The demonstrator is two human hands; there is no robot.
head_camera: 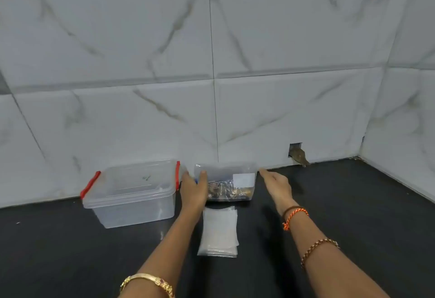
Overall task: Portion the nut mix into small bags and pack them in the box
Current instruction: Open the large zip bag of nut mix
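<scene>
Nut mix bag (pixel 229 186) stands upright at the back of the dark counter (pixel 353 215), just against the tiled wall (pixel 211 62), clear film with a white label and brown contents settled low. Left hand (pixel 193 188) is on the bag's left edge: thumb laid over the front face, fingers (pixel 186 176) reaching round the far side, curled enough to count as a hold, though motion blur softens the detail. Right hand (pixel 276 186) hovers just beside the bag's right edge, fingers straight and loosely together, touching nothing that can be made out. Small bags (pixel 220 233), a flat stack of clear pouches, lie on the counter nearer the person than the fingers, between the two forearms. Box (pixel 131 194), clear plastic with red clips and lid in place, sits just left of the left fingers. Judgement: bag is soft, slick film, weight concentrated at the bottom, top likely to flop; hold both side edges low, near the contents. Small bags look light and clingy; separating one will probably need a pinch at a corner.
</scene>
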